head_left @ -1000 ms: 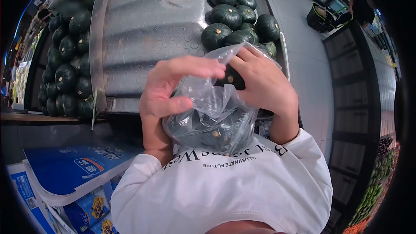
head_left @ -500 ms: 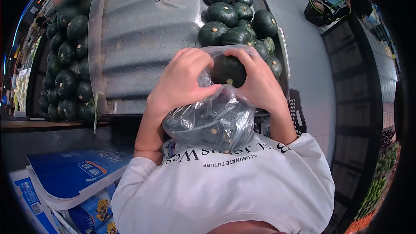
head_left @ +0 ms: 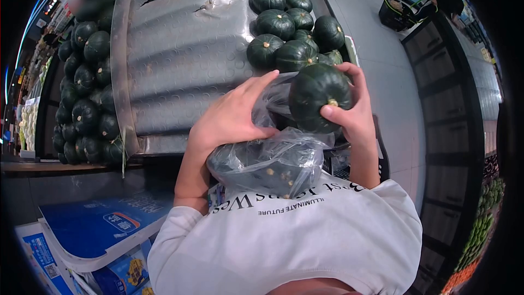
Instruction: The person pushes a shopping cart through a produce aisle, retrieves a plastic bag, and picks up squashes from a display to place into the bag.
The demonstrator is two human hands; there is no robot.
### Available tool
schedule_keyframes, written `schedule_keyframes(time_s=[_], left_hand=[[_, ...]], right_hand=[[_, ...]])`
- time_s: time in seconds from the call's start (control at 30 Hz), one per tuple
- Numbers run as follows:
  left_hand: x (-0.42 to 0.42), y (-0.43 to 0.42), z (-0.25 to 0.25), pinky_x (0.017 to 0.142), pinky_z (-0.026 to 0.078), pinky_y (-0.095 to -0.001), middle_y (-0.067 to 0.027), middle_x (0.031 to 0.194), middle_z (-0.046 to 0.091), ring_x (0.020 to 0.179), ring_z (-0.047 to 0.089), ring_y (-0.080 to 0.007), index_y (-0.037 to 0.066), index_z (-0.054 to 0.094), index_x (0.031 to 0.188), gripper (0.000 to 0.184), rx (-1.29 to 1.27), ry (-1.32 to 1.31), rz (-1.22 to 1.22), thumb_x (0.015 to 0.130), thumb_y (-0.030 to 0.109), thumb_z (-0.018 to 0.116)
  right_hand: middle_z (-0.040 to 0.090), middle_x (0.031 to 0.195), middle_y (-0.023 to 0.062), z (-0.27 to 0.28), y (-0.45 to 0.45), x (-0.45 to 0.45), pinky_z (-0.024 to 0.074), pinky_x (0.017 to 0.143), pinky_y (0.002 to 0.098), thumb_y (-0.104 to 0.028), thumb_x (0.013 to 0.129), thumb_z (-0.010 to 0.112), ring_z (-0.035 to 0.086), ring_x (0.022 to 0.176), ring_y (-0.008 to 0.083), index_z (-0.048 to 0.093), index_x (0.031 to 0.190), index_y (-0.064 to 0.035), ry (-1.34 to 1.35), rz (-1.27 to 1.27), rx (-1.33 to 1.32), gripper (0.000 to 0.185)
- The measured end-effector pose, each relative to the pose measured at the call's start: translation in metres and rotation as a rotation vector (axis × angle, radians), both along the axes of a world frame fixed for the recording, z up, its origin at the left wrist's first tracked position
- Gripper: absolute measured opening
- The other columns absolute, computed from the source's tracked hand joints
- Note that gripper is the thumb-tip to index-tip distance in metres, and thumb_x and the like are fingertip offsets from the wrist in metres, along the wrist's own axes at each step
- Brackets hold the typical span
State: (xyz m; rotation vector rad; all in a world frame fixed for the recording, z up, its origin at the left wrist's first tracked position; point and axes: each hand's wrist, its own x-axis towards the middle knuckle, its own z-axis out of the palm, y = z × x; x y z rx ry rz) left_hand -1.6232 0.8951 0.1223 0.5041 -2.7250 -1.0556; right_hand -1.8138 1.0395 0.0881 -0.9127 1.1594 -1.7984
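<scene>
My right hand grips a dark green kabocha squash, its thumb beside the pale stem. The squash is up at the right of the mouth of a clear plastic bag. My left hand holds the bag's mouth stretched, with thumb and fingers spread along its left rim. Several dark squashes with pale stems show through the plastic, close against my white shirt. Just past my hands, more kabocha squashes sit in a cluster on the display stand.
The grey ridged stand has a torn cover at its far end. Another squash pile is at the left. Blue printed boxes lie at lower left. On the right are an aisle floor, dark cabinets and a black basket.
My right hand has moved right, bringing the squash from within the bag's mouth to outside it. My left hand stays at the bag with its fingers spread wider.
</scene>
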Motion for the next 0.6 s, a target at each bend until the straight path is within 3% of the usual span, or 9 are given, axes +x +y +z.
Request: schedule_keyframes(time_s=[0.07,0.2,0.3,0.4,0.47,0.6], left_hand=[[0.001,0.0,-0.001,0.095,0.043,-0.0403,-0.0193,0.13,0.048,0.111,0.054,-0.0344,0.011,0.03,0.142,0.099,0.053,-0.001,0.044,0.058,0.02,0.081],[-0.006,0.001,0.001,0.095,0.043,-0.0394,-0.0184,0.134,0.045,0.109,0.054,-0.0316,0.009,0.021,0.145,0.106,0.102,0.209,0.077,0.059,0.019,0.084],[-0.007,-0.001,-0.002,0.097,0.041,-0.041,-0.0185,0.134,0.044,0.11,0.053,-0.0295,0.005,0.016,0.144,0.108,0.037,0.44,0.081,0.062,0.019,0.085],[-0.002,-0.004,-0.008,0.099,0.038,-0.0411,-0.021,0.134,0.043,0.112,0.052,-0.0303,0.003,0.016,0.144,0.104,0.048,0.565,0.048,0.065,0.02,0.083],[0.001,-0.005,-0.009,0.102,0.035,-0.0409,-0.0221,0.134,0.042,0.119,0.048,-0.0291,0.001,0.018,0.143,0.099,0.184,0.584,0.094,0.069,0.022,0.081],[-0.001,-0.01,-0.022,0.102,0.036,-0.038,-0.0164,0.132,0.043,0.123,0.044,-0.0246,0.002,0.023,0.141,0.089,0.53,0.661,0.153,0.074,0.022,0.078]], right_hand=[[0.053,0.115,0.0141,0.01,0.0,-0.008,0.0486,0.091,0.0359,-0.014,0.074,0.073,0.057,0.105,0.0233,0.033,0.127,-0.0074,-0.285,-0.04,-0.173,0.067],[0.048,0.119,0.0149,0.026,-0.022,-0.009,0.0497,0.09,0.0374,-0.015,0.081,0.065,0.055,0.108,0.0247,0.028,0.131,-0.0082,-0.452,-0.087,-0.318,0.063],[0.047,0.12,0.0135,0.028,-0.045,0.009,0.0478,0.092,0.0372,-0.015,0.08,0.067,0.053,0.11,0.0236,0.029,0.132,-0.0086,-0.51,-0.026,-0.363,0.065],[0.047,0.12,0.0111,0.024,-0.061,0.034,0.046,0.094,0.036,-0.011,0.075,0.073,0.052,0.11,0.0214,0.031,0.131,-0.009,-0.479,0.01,-0.337,0.071],[0.048,0.119,0.0106,0.016,-0.067,0.049,0.045,0.094,0.0351,-0.011,0.07,0.079,0.051,0.111,0.0211,0.03,0.131,-0.0088,-0.454,0.027,-0.293,0.078],[0.047,0.12,0.0119,-0.022,-0.085,0.061,0.0436,0.094,0.0352,-0.019,0.066,0.085,0.05,0.112,0.0214,0.029,0.131,-0.0099,-0.057,-0.079,-0.31,0.086]])
